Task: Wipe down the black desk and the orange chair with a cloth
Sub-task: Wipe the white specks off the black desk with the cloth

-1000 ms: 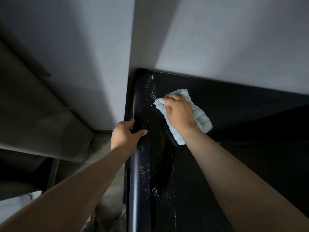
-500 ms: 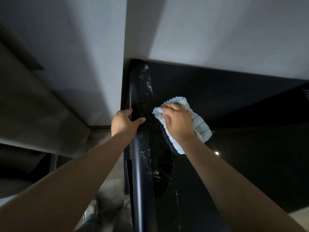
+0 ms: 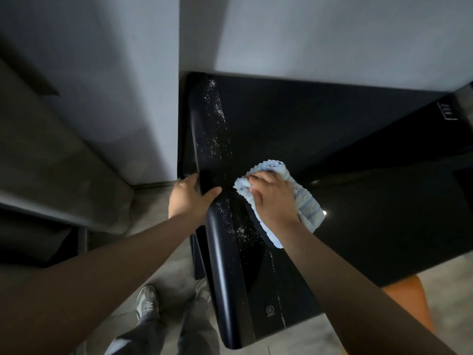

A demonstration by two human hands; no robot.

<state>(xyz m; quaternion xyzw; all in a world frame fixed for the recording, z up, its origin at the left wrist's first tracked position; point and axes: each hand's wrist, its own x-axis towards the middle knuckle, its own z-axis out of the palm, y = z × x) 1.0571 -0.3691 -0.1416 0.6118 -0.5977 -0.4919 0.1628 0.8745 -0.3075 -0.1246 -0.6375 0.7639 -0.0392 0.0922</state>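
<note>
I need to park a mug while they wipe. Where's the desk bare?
Bare: the desk top right of the cloth, back to the wall. Crowded: the left edge, where the left hand grips it, the right hand holds the cloth, and white specks lie.

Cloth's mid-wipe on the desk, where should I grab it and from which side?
Grip the cloth at its bunched middle, from above, palm down: it lies folded flat on the desk, loose ends trailing either side of the right hand.

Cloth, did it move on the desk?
Yes. The cloth, under the right hand, has slid nearer the person, away from the desk's far edge at the wall.
</note>
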